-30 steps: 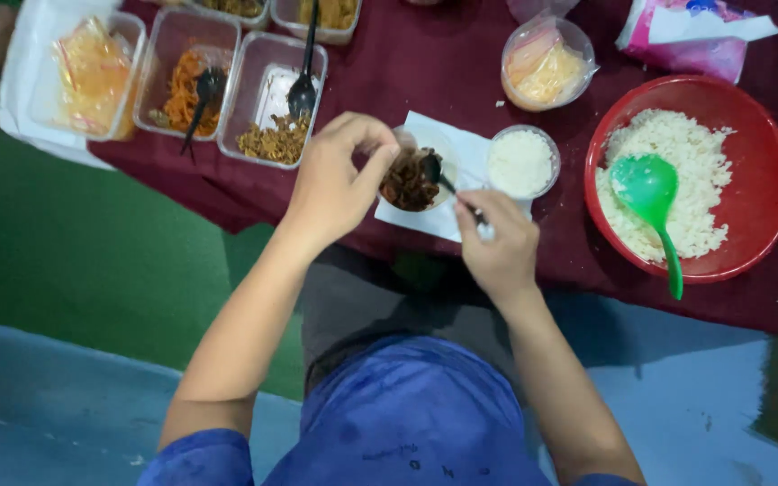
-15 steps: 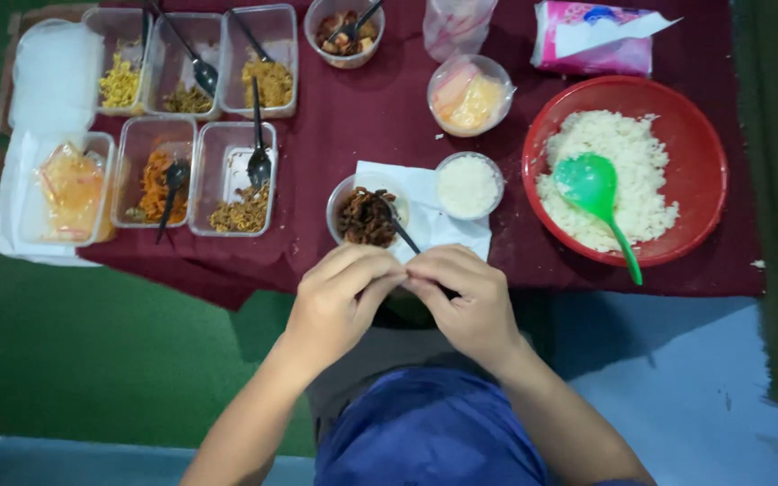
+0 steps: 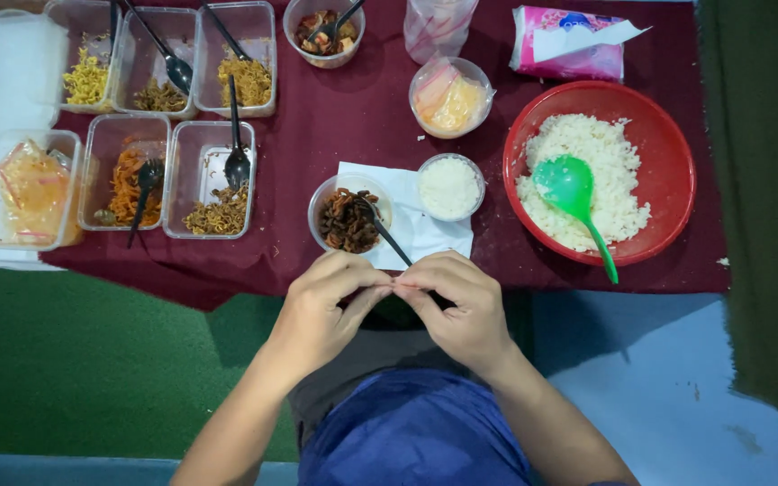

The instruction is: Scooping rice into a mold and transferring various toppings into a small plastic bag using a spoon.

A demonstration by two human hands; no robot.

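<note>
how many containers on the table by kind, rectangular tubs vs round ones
Clear rectangular tubs: 5
Small round clear bowls: 4
Big red bowl: 1
Total: 10

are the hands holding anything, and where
Cannot be told: left hand and right hand meet fingertip to fingertip near the table edge; anything pinched there is too small to see.

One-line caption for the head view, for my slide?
Both hands, left and right, meet fingertip to fingertip below a bowl of dark food.
</note>
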